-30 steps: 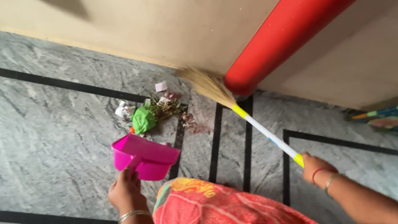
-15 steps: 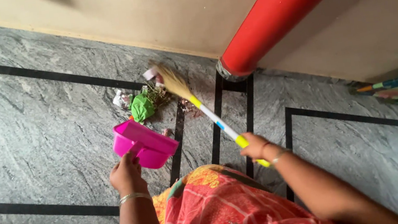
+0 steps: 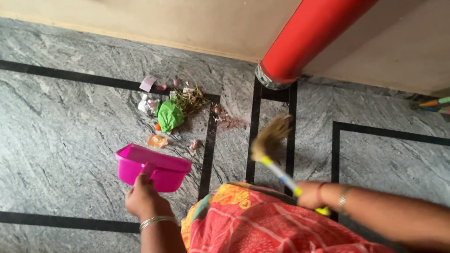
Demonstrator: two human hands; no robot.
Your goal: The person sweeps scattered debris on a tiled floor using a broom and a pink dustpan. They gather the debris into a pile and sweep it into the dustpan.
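Left hand (image 3: 143, 198) grips the pink dustpan (image 3: 153, 167) on the floor (image 3: 36, 127), right hand (image 3: 312, 194) clasps the broom (image 3: 274, 152), seemingly lifted; 1 litter pile (image 3: 172, 109) near the wall edge warrants short, low strokes panward.

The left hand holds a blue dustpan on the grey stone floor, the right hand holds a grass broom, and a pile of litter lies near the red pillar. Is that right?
Not quite: the dustpan in the left hand is pink, not blue, as the head view shows. The rest holds: the right hand grips the grass broom, and the litter pile lies on the floor near the red pillar.
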